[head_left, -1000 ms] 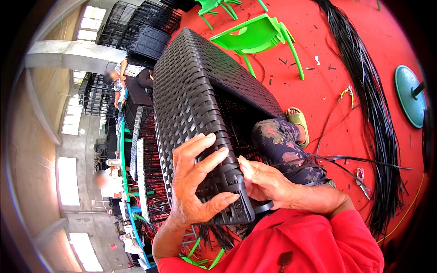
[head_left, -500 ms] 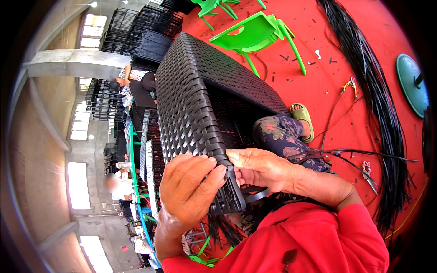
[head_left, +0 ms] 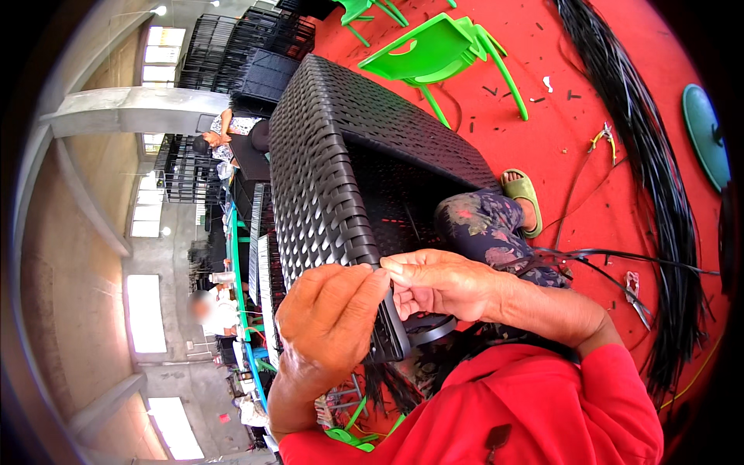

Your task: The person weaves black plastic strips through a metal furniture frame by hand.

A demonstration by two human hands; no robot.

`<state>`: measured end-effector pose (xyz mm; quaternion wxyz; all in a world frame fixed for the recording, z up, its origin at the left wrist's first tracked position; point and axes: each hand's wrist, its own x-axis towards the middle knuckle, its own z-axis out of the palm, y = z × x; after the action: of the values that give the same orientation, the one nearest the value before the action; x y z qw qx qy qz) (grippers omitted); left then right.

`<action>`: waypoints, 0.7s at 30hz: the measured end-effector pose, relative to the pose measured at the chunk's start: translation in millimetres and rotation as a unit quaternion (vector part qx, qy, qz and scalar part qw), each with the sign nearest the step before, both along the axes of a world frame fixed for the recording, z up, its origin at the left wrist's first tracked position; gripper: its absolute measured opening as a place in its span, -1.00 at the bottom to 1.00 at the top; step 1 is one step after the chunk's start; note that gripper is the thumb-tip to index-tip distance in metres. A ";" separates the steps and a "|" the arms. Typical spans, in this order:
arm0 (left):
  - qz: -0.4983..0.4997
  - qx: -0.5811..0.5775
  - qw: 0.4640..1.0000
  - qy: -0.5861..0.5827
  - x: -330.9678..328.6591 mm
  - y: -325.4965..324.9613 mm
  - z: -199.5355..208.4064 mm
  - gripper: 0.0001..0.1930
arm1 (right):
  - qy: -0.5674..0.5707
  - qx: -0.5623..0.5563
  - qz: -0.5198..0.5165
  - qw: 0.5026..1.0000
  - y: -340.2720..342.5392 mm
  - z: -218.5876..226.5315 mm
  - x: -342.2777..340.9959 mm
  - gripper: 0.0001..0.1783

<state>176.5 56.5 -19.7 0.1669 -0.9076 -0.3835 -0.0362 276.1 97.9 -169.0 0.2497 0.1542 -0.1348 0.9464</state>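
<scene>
A large boxy black wicker piece (head_left: 318, 170), woven from flat plastic strips, stands tilted against my legs with its hollow side facing right. At its near corner, my left hand (head_left: 329, 318) lies over the outer face, fingers bent and pinched at the edge. Thumb and curled fingers of my right hand (head_left: 442, 283) pinch the same rim from the inner side, so the fingertips of both hands almost meet. A loose black plastic strip (head_left: 434, 332) curls out below my right hand. The fingers hide where the strip runs into the weave.
Across the red floor (head_left: 535, 46) lies a long bundle of black strips (head_left: 620, 101). Yellow-handled pliers (head_left: 601, 139) and a cutting tool (head_left: 637, 302) rest beside it. A green chair (head_left: 434, 54) stands beyond. People work among black frames (head_left: 209, 62) at left.
My left hand's fingers have drawn closer together and nearer to my right thumb at the rim. The whole view has shifted slightly; the wicker piece stays in place.
</scene>
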 end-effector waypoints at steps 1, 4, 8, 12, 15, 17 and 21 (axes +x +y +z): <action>0.008 0.002 1.000 -0.014 -0.4 -0.7 -1.2 -0.72 | 0.004 0.002 -0.003 1.000 -1.9 -0.3 -0.6 -0.70; 0.027 0.002 0.998 -0.056 -3.9 -1.6 -6.1 -0.72 | -0.005 0.072 -0.074 0.995 -7.7 -5.5 -4.6 -0.69; 0.036 -0.011 0.993 -0.109 -9.8 -1.6 -8.9 -0.75 | 0.011 0.037 0.015 0.999 -8.1 -3.3 -5.2 -0.63; 0.044 0.012 0.984 -0.171 -15.7 -5.0 -17.9 -0.81 | 0.036 0.034 0.053 0.997 -4.3 -7.1 -11.8 -0.67; 0.053 0.022 0.979 -0.195 -18.1 -5.8 -22.6 -0.85 | 0.028 0.005 0.051 0.998 -3.4 -2.7 -13.7 -0.70; 0.056 0.018 0.978 -0.198 -17.4 -6.4 -23.5 -0.85 | 0.037 -0.019 0.062 0.997 -6.5 -1.4 -13.6 -0.71; 0.061 0.013 0.976 -0.208 -14.7 -8.9 -23.0 -0.88 | 0.074 -0.029 0.074 0.994 -8.3 -5.1 -16.8 -0.72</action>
<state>161.7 47.6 -42.7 0.0971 -0.8529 -0.4638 -0.2190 259.4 89.6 -174.2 0.1924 0.2262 -0.0771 0.9518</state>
